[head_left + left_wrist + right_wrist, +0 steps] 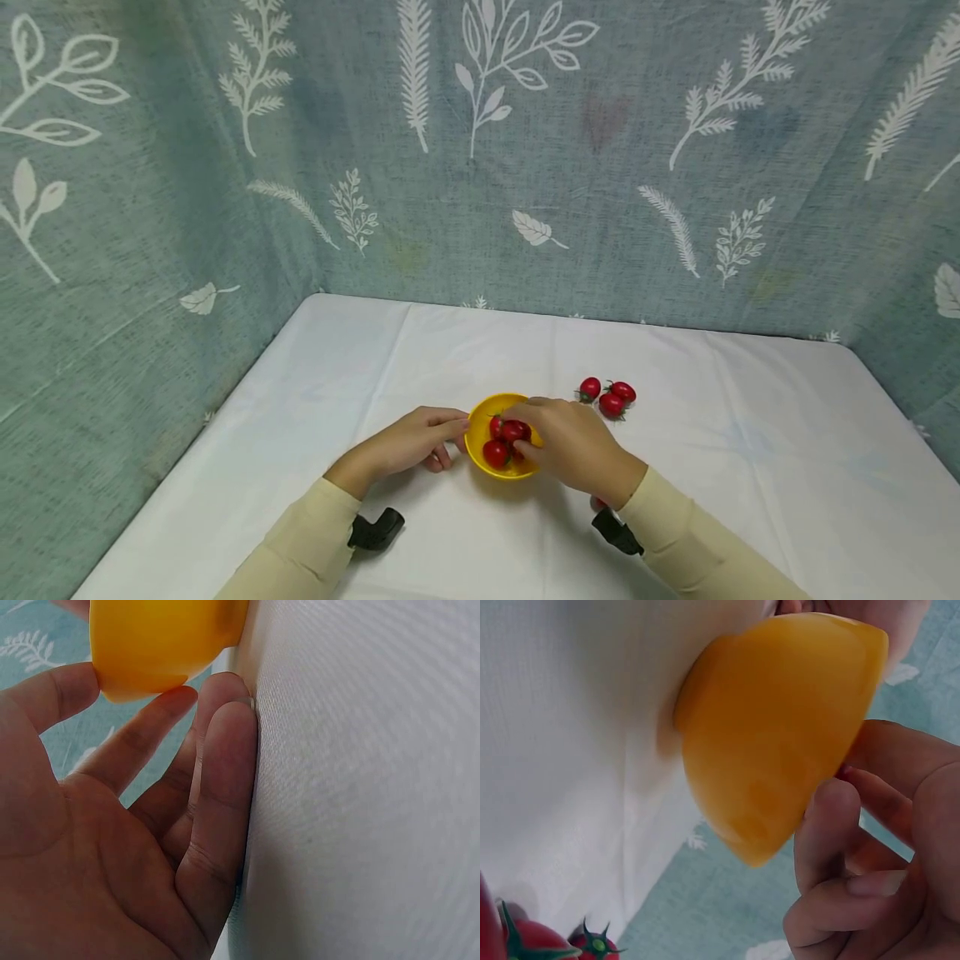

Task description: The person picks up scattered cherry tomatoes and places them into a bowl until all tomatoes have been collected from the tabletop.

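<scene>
Red tomatoes (496,454) clustered in yellow bowl (478,440) on white table (450,350); right hand (573,442) reaches over rim, thumb and fingertips among tomatoes, cannot tell whether gripping one; left hand (408,437), thumb and fingers apart, touches bowl's left side; three loose tomatoes (611,406) lie right of bowl, farther back
</scene>
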`<state>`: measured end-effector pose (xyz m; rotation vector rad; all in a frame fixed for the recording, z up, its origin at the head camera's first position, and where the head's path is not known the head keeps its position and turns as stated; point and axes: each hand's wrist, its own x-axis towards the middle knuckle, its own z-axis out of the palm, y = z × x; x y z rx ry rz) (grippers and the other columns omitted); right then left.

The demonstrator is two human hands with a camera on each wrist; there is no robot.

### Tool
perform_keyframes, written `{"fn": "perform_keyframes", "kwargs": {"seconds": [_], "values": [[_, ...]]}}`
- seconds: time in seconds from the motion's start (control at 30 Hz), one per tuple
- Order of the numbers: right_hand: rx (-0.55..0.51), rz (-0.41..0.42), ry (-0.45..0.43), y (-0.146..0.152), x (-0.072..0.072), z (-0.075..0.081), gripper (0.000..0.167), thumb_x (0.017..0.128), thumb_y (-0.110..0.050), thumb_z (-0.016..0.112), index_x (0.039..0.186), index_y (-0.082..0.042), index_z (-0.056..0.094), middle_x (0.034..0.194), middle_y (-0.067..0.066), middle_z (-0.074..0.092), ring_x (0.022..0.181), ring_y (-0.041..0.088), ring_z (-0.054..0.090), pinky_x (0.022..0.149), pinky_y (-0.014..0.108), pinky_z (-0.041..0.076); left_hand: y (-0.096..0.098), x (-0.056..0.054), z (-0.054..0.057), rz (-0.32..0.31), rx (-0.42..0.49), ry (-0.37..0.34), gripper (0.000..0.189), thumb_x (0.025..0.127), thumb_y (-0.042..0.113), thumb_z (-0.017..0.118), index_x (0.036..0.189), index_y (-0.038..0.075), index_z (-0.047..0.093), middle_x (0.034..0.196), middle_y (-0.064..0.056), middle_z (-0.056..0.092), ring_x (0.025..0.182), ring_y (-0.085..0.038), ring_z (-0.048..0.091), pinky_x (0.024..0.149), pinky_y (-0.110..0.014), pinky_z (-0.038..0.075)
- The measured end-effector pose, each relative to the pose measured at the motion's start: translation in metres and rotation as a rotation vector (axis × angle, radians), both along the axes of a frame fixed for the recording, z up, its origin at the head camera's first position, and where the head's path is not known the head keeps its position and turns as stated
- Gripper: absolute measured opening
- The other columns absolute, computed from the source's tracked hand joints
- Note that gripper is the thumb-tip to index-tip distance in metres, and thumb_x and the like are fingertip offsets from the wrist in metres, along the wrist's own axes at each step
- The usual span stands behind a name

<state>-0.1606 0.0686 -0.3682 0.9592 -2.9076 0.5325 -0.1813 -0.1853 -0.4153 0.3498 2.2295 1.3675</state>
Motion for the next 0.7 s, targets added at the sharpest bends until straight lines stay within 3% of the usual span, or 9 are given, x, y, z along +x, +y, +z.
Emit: {"fn": "perform_keyframes", "kwargs": {"seconds": [0.7], "values": [[0.025, 0.039, 0.037, -0.0042, -0.0015, -0.0069, 0.031, 0.085, -0.023, 0.081, 0.115, -0.018, 0.074, 0.106, -0.004, 0.075, 0.084, 0.016, 0.069, 0.063, 0.024, 0.051, 0.0017, -0.0007, -0.0010, -0.004, -0.014, 0.019, 0.040, 0.104, 0.040, 0.049, 0.129, 0.013, 0.065, 0.100, -0.004, 0.066, 0.074, -0.017, 0.063, 0.069, -0.028, 0.055]]}}
